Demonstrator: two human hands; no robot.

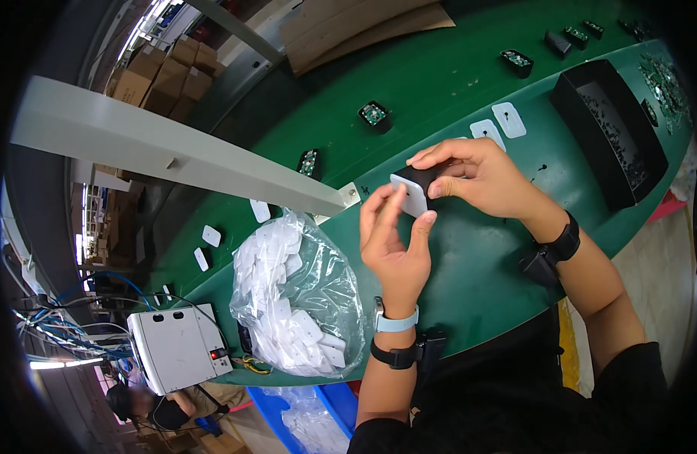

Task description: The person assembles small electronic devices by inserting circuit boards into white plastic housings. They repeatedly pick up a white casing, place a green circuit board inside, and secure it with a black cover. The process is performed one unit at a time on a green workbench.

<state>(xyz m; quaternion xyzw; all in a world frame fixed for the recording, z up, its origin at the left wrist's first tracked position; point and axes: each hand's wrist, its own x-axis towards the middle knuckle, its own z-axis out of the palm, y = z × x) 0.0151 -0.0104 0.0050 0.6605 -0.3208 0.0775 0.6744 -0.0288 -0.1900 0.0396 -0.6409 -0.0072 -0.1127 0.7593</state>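
Above the green bench, my two hands hold a small black casing with a white rounded plate on its near-left side. My right hand [484, 180] grips the black casing [415, 175] between thumb and fingers from the right. On the white plate [414, 201] my left hand [396, 246] has its fingers closed, the thumb at its lower edge and the fingertips on its face. Just behind my right hand lie white plates [509, 119], each with a small black piece on it. The inside of the casing is hidden.
Left on the bench sits a clear bag [333, 280] of white plates, beside a white box-shaped device [174, 344] with cables. A black tray [632, 166] of small black parts stands right. Casings with circuit boards [375, 115] line the green belt. A grey metal post [182, 147] slants across the left.
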